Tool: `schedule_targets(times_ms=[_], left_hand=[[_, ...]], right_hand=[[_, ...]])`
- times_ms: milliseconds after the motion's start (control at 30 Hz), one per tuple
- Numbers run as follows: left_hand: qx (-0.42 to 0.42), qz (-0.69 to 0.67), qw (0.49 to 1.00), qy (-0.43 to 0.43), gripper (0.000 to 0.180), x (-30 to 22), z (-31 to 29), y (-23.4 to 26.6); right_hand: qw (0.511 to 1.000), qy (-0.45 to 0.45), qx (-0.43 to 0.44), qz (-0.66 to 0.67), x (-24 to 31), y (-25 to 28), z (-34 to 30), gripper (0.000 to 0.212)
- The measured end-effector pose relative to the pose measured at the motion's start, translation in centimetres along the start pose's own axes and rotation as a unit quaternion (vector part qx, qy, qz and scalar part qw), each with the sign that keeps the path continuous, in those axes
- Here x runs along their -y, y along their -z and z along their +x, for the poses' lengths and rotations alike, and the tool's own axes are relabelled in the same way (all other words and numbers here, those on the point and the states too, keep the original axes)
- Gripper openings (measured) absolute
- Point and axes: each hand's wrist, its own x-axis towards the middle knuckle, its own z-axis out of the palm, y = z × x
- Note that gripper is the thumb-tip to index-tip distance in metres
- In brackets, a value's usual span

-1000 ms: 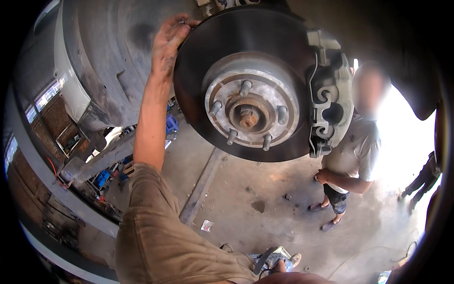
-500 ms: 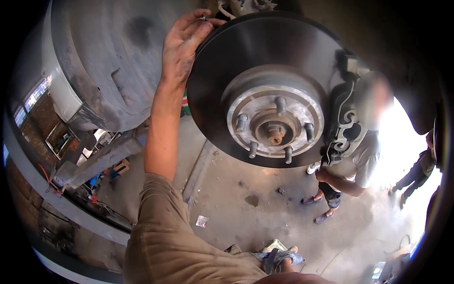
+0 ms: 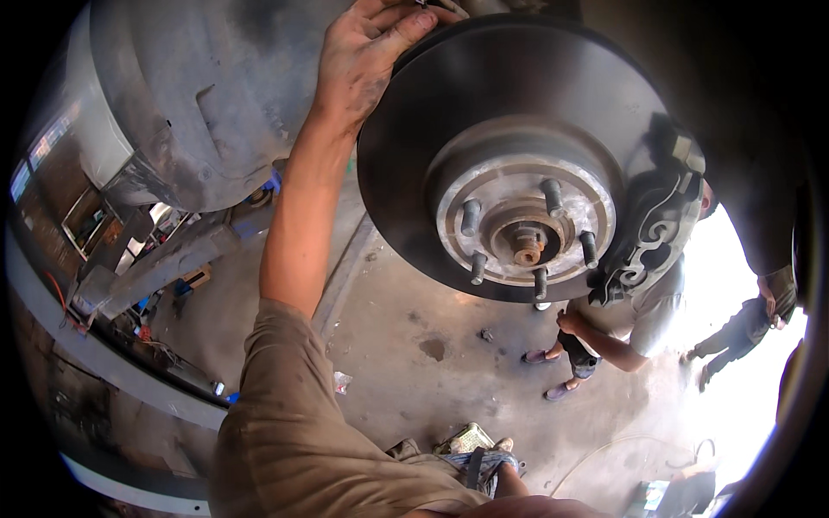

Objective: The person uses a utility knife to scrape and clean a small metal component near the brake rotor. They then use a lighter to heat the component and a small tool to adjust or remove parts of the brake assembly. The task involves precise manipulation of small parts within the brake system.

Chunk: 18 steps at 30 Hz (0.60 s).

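The left hand [image 3: 358, 60] has come farther along the upper-left edge of the brake disc [image 3: 410, 164], nearer a pale part [image 3: 453, 9] behind it; this keeps the work at that rim; the disc stands above the floor [image 3: 397, 332], wheel studs [image 3: 553, 198] jutting from its middle, the caliper [image 3: 661, 229] along its right edge; the left grip is narrow, apparently pinching a small dark piece [image 3: 421, 3], fingertips partly cut off; the right hand is out of sight, its grip unknowable; no writing is legible.
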Motion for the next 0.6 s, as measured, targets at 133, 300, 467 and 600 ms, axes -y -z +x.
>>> schedule_targets(times_ms=[133, 300, 467, 600], left_hand=[[0.011, 0.001, 1.0, 0.004, 0.023, 0.4, 0.1, 0.8], [0.015, -0.013, 1.0, 0.013, 0.023, 0.1, 0.2, 0.4], [0.027, -0.01, 1.0, -0.003, 0.022, 1.0, 0.5, 0.8], [0.035, -0.017, 0.999, -0.007, 0.024, 0.9, 0.3, 1.4]], right_hand=[[1.0, -0.004, 0.012, 0.0, -1.4, -0.5, -0.2, 0.027], [1.0, -0.006, 0.028, 0.001, -2.9, -0.8, -0.6, 0.027], [0.999, -0.005, 0.038, -0.007, -3.6, -0.2, -1.3, 0.026], [0.999, -0.003, 0.05, -0.007, -3.5, 0.4, -1.2, 0.026]])
